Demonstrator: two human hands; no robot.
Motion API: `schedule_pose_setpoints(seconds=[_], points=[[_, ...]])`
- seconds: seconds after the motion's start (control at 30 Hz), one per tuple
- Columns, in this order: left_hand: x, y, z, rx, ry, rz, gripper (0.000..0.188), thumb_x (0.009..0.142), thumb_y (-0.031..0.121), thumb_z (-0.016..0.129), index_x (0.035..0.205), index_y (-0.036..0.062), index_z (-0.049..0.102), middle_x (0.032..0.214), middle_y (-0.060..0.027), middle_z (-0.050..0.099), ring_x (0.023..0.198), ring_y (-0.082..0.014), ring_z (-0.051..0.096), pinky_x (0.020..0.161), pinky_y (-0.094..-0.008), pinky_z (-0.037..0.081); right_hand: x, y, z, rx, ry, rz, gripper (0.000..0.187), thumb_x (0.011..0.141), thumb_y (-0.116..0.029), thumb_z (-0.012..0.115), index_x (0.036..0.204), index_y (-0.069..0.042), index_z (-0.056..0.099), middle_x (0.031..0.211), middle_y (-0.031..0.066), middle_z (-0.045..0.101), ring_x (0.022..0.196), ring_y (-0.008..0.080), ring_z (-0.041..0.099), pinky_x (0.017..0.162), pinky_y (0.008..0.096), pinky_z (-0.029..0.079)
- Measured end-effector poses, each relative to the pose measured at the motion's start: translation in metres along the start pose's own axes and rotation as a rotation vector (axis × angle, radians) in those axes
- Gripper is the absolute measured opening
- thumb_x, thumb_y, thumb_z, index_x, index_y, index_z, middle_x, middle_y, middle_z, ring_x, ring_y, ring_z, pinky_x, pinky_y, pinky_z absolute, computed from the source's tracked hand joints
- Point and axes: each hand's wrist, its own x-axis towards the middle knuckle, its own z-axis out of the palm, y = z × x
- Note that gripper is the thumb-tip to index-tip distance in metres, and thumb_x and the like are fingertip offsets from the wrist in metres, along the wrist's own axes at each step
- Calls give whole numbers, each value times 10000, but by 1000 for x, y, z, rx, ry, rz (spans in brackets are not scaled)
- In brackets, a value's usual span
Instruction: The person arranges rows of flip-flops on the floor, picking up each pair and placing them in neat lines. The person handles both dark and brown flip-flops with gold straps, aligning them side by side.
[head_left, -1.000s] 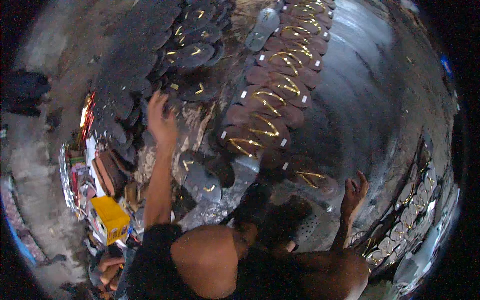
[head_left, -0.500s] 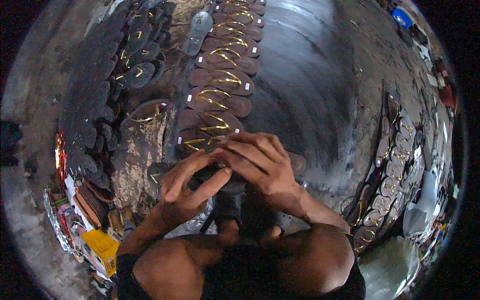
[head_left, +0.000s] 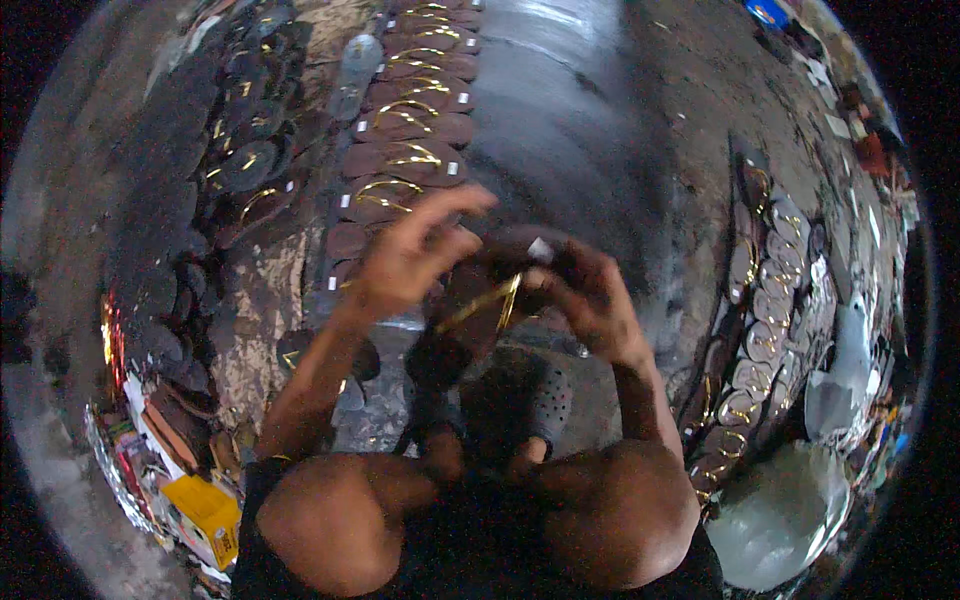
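Note:
My right hand (head_left: 590, 305) is closed on a brown sandal (head_left: 468, 290) with gold straps, gripping it near one end beside a small white label (head_left: 540, 247). The sandal is tilted above my feet and smeared by motion. To its left, my left hand (head_left: 410, 260) is raised with thumb and fingers apart, nothing visible between them. Beyond that hand, a long row of brown sandals (head_left: 405, 160) with gold straps and white labels runs away from me; the hand and forearm hide part of the nearest ones.
A dark smooth board (head_left: 560, 140) lies right of the row. More sandals are stacked at far left (head_left: 250, 165) and lined up at right (head_left: 775, 300). A yellow box (head_left: 205, 505) stands at lower left, a clear plastic bag (head_left: 785, 515) at lower right. A grey sole (head_left: 358, 75) lies beside the row.
Both hands, close together before, have moved apart. The right hand has lifted a sandal and shifted right; the left has moved up and opened. The view has shifted a little.

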Motion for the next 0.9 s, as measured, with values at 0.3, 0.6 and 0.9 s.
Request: schedule_pose_setpoints(seconds=[0.3,0.6,0.9], points=[[-35,-26,-1,-83,122,-409,486,873,285,808,1240,-2,668,1129,-76,708,995,-176,645,909,-315,495,17,46,-36,458,413,-36,782,938,-333,780,1461,110,404,1305,141,628,1176,200,605,1037,331,481],[4,-81,-16,-191,317,-484,528,823,207,873,1254,-11,659,1134,-90,720,889,-140,707,673,-287,564,31,59,-52,326,419,-197,449,963,-151,726,1368,-10,594,1133,75,716,1023,160,667,896,306,547],[-11,-202,31,402,491,-432,268,741,213,897,856,6,771,788,-152,749,722,-260,739,656,-371,557,45,173,-62,-71,502,-30,465,891,-144,803,1309,-11,647,1123,102,740,999,154,681,866,305,559]])
